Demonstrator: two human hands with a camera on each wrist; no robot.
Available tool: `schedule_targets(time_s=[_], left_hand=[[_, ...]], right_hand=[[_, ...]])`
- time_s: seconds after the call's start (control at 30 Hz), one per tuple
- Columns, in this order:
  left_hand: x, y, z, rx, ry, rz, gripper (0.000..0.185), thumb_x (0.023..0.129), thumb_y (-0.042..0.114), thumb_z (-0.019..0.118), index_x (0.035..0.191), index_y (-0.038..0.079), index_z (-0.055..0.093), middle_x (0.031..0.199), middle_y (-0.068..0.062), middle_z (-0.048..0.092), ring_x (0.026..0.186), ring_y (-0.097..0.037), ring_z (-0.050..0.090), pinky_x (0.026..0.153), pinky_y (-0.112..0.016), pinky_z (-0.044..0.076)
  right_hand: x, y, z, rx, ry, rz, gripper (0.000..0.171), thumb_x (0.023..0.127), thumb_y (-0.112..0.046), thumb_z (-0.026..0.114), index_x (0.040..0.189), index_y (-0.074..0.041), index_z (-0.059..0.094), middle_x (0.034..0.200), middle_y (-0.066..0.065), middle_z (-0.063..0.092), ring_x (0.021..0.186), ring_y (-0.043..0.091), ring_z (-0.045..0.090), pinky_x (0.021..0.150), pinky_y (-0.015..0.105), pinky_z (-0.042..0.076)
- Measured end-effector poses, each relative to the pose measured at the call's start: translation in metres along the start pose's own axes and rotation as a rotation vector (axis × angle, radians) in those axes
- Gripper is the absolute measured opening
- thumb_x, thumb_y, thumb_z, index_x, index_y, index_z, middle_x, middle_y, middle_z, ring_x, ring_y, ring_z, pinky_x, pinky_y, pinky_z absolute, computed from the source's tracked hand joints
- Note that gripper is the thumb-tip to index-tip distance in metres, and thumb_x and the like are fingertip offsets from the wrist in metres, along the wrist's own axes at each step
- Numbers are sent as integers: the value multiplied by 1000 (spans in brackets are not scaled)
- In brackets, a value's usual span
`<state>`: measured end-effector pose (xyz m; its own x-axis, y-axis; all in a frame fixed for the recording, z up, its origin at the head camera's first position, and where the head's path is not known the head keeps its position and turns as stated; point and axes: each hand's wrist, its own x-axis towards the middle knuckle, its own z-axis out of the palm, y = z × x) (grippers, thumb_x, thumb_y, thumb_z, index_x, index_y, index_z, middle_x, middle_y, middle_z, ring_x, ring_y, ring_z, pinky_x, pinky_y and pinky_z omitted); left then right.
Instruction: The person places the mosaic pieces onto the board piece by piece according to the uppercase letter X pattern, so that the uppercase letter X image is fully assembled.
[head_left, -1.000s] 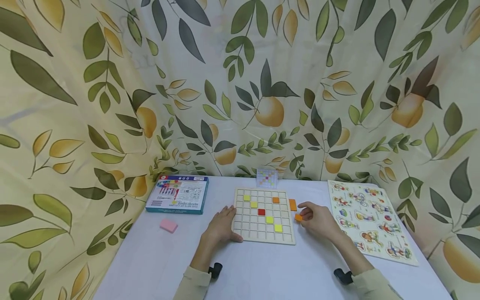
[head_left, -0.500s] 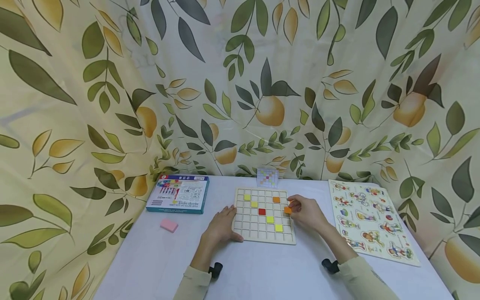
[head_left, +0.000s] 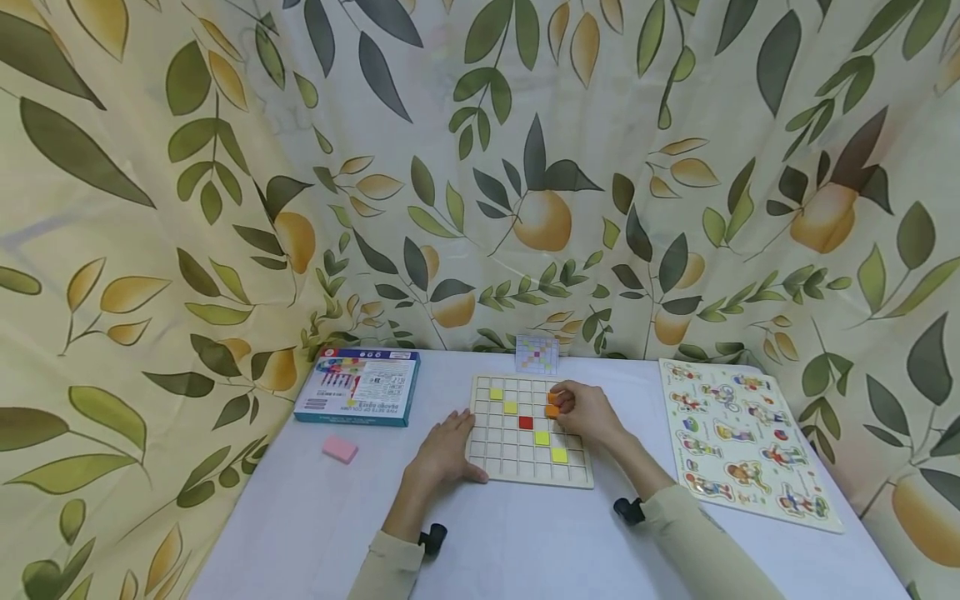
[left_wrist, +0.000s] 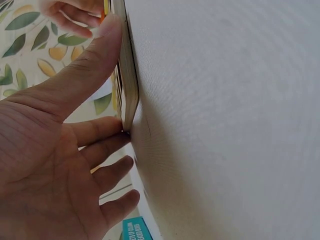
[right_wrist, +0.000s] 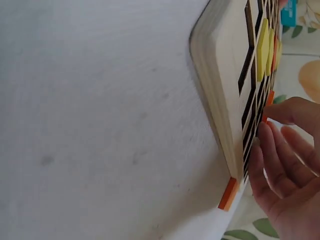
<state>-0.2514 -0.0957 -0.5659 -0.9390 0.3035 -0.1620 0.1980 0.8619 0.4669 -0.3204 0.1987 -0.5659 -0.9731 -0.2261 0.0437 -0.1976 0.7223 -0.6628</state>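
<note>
A person's right hand (head_left: 588, 412) pinches an orange tile (head_left: 552, 410) over the upper right squares of a wooden grid board (head_left: 529, 472) lying on a white table (head_left: 525, 542). The left hand (head_left: 444, 450), fingers straight, rests flat against the board's left edge, thumb along its near edge. A pink eraser (head_left: 340, 449) and a blue box (head_left: 358, 397) lie to the left.

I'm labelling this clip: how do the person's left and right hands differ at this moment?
The left hand lies with straight fingers against the grid board's left edge and holds nothing; the right hand reaches over the board's upper right and pinches an orange tile. Both touch or hover at the same board.
</note>
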Motion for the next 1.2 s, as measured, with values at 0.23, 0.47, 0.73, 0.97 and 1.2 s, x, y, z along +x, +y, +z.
schedule_targets(time_s=[0.23,0.47,0.73,0.97,1.2], left_hand=[[0,2,1,10,5,5,114,67,43,98,158,4,42,168,-12,35,158,-33,25,128,-53,22],[-2,6,-1,9,6,10,114,68,42,98,158,4,42,168,-12,35,158,-33,25,128,-53,22],[-1,7,-1,11,1,-2,113,68,43,98,159,4,42,168,-12,35,158,-32,24,128,-53,22],[0,4,-1,13,0,-16,114,69,43,97,159,4,41,169,-11,34,159,-31,23,129,-52,21],[-1,2,0,9,3,-5,114,67,43,98,159,4,41,168,-12,35,158,-33,24,128,-53,22]], right_hand=[[7,-2,7,4,6,-22,42,80,4,78,121,-1,71,96,2,72,85,16,65,80,35,59],[8,-5,9,4,1,-14,36,82,2,80,116,-4,74,97,0,74,86,14,67,83,35,61],[-7,-2,-6,2,67,1,30,87,-2,76,117,-5,74,103,4,76,93,19,70,85,40,61],[-18,12,-23,-68,112,30,31,87,-1,77,118,-3,74,105,8,76,98,26,70,89,47,59],[-25,28,-31,-134,108,78,36,84,-4,80,118,-2,73,106,12,75,100,30,68,90,50,57]])
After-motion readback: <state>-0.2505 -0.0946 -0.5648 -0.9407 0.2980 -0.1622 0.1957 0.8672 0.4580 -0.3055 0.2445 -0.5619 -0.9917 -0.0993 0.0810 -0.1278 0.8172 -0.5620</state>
